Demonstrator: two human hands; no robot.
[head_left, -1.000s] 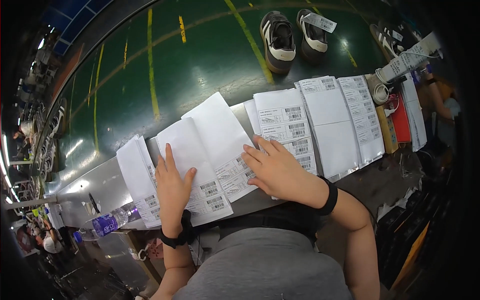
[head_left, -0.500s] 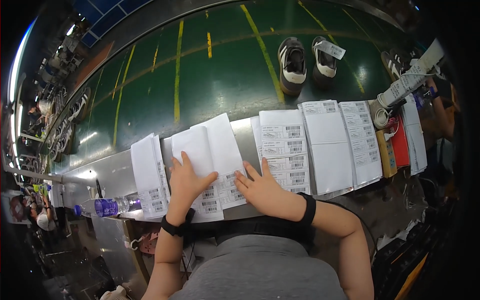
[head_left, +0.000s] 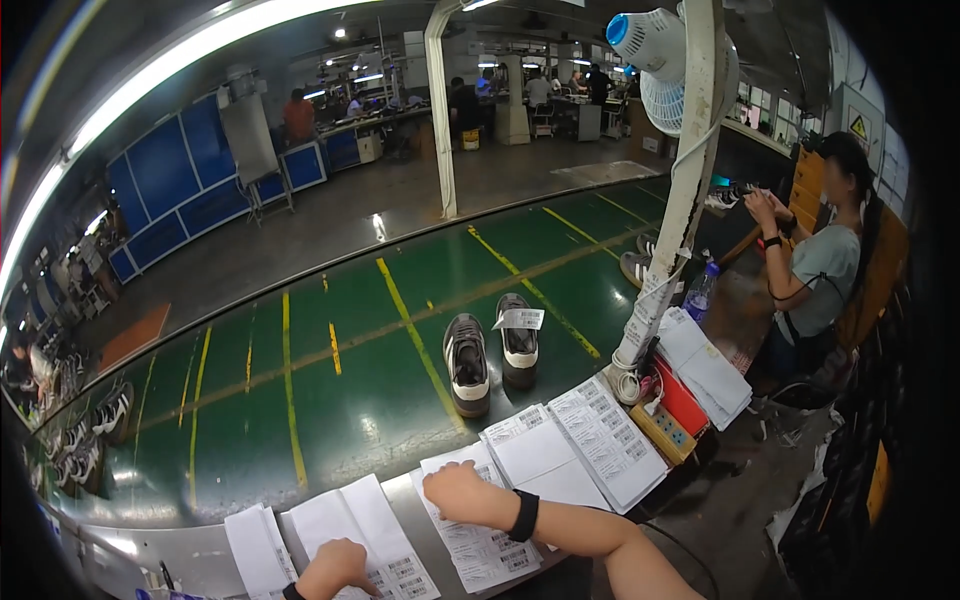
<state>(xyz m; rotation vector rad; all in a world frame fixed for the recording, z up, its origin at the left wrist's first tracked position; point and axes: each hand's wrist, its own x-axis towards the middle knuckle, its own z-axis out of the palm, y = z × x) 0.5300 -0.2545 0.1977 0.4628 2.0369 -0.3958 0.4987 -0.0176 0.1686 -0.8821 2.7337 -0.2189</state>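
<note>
My left hand (head_left: 338, 567) is low in the view, over the printed lower part of a stack of white label sheets (head_left: 345, 510). Its fingers curl downward, and what they hold, if anything, is hidden. Further right, my right hand (head_left: 460, 492) rests on another stack of barcode label sheets (head_left: 485, 555), near its upper left edge. Its fingers are bent in a closed shape, their tips out of sight. Beyond the sheets stand two dark sneakers with pale heels, the left shoe (head_left: 468, 365) and the right shoe (head_left: 518, 345); a printed label (head_left: 520, 319) lies across the right one.
More label sheets (head_left: 608, 440) lie right of my right hand. A power strip (head_left: 665, 432) and red box (head_left: 685, 393) sit beside a white post (head_left: 665, 250) with a fan (head_left: 660, 75). A co-worker (head_left: 825, 260) sits at right. More sneakers (head_left: 85, 450) stand far left on the green belt (head_left: 240, 440).
The view has tilted up, bringing the room and a co-worker into sight. My right hand has moved from the left stack's edge onto the stack to its right; both hands' spread fingers have curled.
</note>
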